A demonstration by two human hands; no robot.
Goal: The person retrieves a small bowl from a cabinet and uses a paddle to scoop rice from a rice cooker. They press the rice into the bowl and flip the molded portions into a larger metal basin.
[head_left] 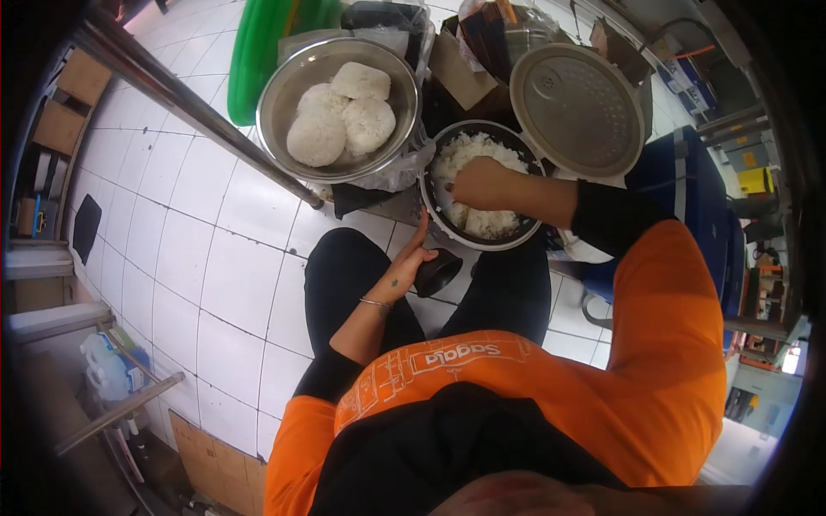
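Note:
My right hand (482, 183) is closed in a fist over the cooked rice (495, 224) inside a round pot (433, 225). A pale, partly hidden piece shows by its fingers; I cannot make out what it is. At the pot's near left side, my left hand (411, 261) holds a small dark bowl (438, 273), tilted, with its fingers reaching up toward the pot's rim. Left of the pot stands a metal basin (272, 129) with several rounded mounds of rice (317, 138).
A round grey lid (581, 112) lies behind the pot at the right. A green plastic object (249, 64) stands beyond the basin. Boxes and plastic bags crowd the back. A metal pole (198, 112) crosses at the left, and a blue case (688, 206) is at the right.

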